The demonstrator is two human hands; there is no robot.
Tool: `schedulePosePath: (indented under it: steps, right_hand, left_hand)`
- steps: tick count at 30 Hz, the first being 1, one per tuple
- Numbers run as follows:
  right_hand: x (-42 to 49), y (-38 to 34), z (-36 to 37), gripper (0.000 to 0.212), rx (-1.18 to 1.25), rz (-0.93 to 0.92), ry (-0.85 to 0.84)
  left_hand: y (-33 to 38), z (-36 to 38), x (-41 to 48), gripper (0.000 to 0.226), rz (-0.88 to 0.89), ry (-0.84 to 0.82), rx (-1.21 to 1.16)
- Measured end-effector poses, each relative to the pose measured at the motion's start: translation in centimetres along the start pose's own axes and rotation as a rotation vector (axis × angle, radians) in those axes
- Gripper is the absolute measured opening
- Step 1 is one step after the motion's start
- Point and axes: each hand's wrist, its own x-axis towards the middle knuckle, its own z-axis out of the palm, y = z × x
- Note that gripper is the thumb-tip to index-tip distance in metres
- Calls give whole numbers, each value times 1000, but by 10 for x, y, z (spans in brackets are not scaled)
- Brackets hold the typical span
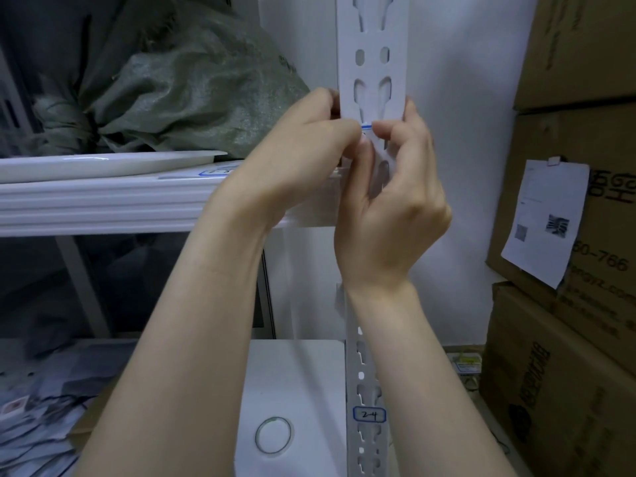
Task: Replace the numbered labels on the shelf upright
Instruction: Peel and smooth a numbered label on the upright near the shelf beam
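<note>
Label [367,126] pinched by left hand [303,149] and right hand [395,208]; lower label [369,414] reads "2-4"

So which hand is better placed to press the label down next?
Probably the left hand: its fingertips lie over the blue-edged label on the upright. The right hand only pinches the label's end, one finger reaching along the upright's side.

The single head-worn camera is looking forward and slightly downward, sitting very close to the white shelf upright [373,63], which is running top to bottom just right of the frame's centre, with cardboard boxes [585,46] edging the right side.
</note>
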Motion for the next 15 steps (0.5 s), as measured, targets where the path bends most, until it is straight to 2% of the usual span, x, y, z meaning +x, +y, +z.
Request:
schedulePosePath:
  steps: [9, 15]
  right_hand:
    - [3, 1, -1, 11, 30, 7, 34]
    - [-1, 2, -1, 12, 36, 20, 8]
  left_hand:
    - [2, 0, -2, 40, 9, 8, 2]
    - [3, 1, -2, 48, 2, 20, 27]
